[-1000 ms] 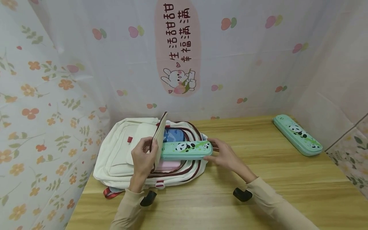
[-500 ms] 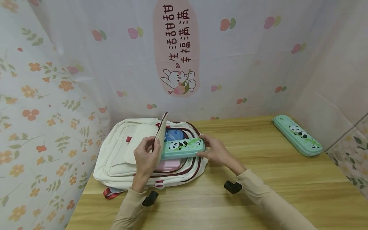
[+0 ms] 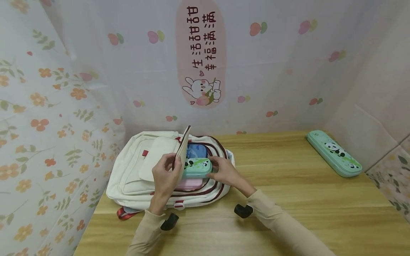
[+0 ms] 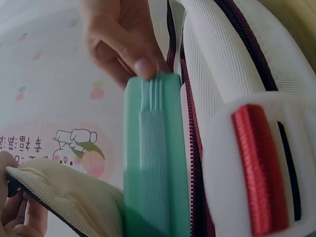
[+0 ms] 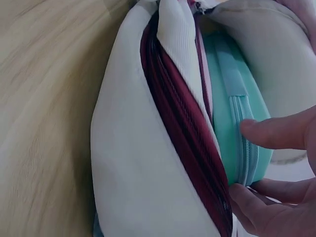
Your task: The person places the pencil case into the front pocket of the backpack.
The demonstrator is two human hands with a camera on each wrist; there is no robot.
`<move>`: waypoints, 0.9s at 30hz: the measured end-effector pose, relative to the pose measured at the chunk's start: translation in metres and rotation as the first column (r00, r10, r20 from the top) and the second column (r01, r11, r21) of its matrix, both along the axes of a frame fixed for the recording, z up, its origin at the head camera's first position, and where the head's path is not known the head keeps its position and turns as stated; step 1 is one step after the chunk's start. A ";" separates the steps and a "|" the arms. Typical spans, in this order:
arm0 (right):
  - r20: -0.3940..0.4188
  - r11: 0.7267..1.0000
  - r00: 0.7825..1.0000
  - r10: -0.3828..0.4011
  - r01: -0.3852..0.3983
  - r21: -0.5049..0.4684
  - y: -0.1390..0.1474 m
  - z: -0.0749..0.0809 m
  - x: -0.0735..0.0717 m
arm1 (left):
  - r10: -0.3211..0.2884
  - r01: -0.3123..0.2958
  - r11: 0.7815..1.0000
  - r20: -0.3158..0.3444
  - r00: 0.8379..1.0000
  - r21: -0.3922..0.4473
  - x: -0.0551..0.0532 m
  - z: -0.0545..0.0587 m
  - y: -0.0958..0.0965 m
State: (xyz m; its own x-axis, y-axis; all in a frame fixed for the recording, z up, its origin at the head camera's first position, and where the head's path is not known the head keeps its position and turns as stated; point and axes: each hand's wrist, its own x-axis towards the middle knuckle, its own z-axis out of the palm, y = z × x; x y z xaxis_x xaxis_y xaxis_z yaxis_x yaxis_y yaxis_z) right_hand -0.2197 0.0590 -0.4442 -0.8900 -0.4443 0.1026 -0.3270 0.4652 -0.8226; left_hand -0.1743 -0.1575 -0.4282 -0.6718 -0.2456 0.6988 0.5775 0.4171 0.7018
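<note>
A white backpack (image 3: 131, 177) with dark red zippers lies on the table, its front pocket flap lifted. My left hand (image 3: 165, 176) pinches the edge of that flap (image 4: 74, 197) and holds it up. With thumb and fingers my right hand (image 3: 225, 172) grips the outer end of a mint-green pencil case (image 3: 196, 169) printed with pandas. The case's inner part is hidden behind the flap, inside the pocket. In the right wrist view the thumb lies on the zipper side of the pencil case (image 5: 237, 118). A blue case (image 3: 196, 150) and a pink case (image 3: 189, 184) show in the pocket beside it.
A second mint-green panda pencil case (image 3: 334, 153) lies at the table's back right. The wooden table (image 3: 288, 199) meets patterned curtains at the back and left. A red strap loop (image 3: 124, 214) sticks out at the backpack's lower left.
My right hand has moved left, sliding the pencil case deeper behind the flap, so less of it shows. The left hand keeps the flap raised in about the same place.
</note>
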 end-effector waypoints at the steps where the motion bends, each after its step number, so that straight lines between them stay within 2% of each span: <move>1: -0.001 1.000 1.000 0.000 0.000 0.004 -0.003 0.000 0.000 | -0.004 0.004 1.000 -0.001 1.000 0.000 0.000 0.000 0.000; 8: 0.007 1.000 1.000 -0.017 0.017 0.000 -0.018 0.002 0.005 | -0.025 0.025 1.000 -0.023 0.999 -0.012 0.001 -0.002 0.001; 16: -0.018 1.000 1.000 -0.024 0.024 0.006 -0.026 -0.002 0.006 | 0.006 -0.006 1.000 0.000 1.000 0.016 0.005 -0.003 0.002; 20: -0.035 0.999 0.999 -0.002 0.003 0.040 -0.023 -0.002 0.006 | 0.036 -0.036 0.999 0.008 0.999 0.018 0.006 -0.002 0.002; 22: -0.047 0.998 0.999 0.018 -0.015 0.054 -0.020 -0.001 0.006 | 0.053 -0.053 0.998 0.000 0.999 0.017 0.008 0.002 0.003; 27: -0.083 0.996 0.996 0.036 -0.030 0.080 -0.012 0.003 0.006 | 0.065 -0.065 0.998 -0.008 0.998 0.016 0.019 0.020 0.007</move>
